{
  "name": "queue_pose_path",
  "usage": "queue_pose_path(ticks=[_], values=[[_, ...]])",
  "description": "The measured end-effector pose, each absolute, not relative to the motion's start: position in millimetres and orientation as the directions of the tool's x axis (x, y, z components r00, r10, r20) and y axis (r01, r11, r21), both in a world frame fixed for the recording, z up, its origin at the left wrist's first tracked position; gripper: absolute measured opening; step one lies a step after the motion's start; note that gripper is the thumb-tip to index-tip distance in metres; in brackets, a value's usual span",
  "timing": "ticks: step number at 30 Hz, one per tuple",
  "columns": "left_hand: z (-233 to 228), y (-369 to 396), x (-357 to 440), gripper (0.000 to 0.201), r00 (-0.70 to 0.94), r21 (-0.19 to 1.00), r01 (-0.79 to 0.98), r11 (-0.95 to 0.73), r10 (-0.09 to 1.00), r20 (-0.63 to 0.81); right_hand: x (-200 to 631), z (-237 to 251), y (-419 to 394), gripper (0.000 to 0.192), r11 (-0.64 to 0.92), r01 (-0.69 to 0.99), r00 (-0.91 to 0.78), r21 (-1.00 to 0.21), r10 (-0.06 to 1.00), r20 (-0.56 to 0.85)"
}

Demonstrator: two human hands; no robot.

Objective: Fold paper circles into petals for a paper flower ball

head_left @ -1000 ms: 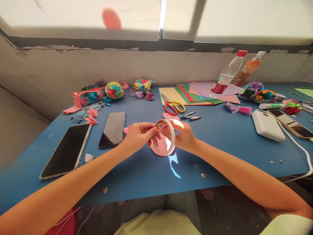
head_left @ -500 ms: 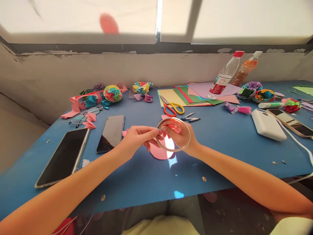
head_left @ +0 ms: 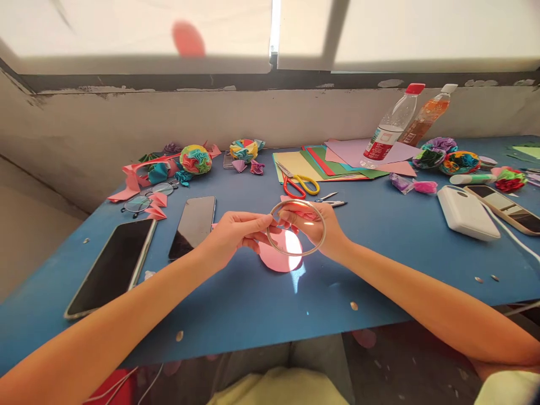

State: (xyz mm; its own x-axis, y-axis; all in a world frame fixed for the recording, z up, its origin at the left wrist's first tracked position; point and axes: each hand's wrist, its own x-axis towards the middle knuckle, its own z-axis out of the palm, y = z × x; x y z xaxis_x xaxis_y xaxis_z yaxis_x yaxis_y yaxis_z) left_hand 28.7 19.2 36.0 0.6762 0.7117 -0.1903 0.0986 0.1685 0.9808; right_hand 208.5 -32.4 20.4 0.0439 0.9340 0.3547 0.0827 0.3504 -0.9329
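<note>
Both hands grip one tape roll (head_left: 297, 228) above the worktop (head_left: 379, 253): my right hand (head_left: 320, 228) steadies it, my left hand (head_left: 236, 233) pinches its edge, seemingly seeking the end.

Both forearms are bare from wrist to elbow, with no watch, ring or bracelet on the left hand (head_left: 230, 233) or the right hand (head_left: 320, 228). A pale yellow-green garment (head_left: 274, 388) covers the lap; its sleeve edge (head_left: 510, 391) shows at the right upper arm.
</note>
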Motion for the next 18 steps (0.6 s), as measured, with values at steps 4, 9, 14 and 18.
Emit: queue_pose_path(ticks=[4,9,14,18], values=[[35,34,23,0.028,0.582,0.985,0.039,0.169,0.797,-0.16,228,28,-23,0.021,0.341,-0.037,0.14,-0.939,0.932,0.333],[35,40,21,0.028,0.553,0.993,0.033,0.112,0.826,-0.111,248,24,-5,0.025,0.249,-0.028,0.151,-0.968,0.959,0.242],[33,36,23,0.026,0.615,0.992,0.011,0.125,0.781,-0.105,259,17,5,0.025,0.176,0.02,0.12,-0.984,0.977,0.177],[32,37,22,0.028,0.642,0.99,-0.001,0.143,0.759,-0.109,265,17,10,0.031,0.178,0.081,0.179,-0.981,0.965,0.19]])
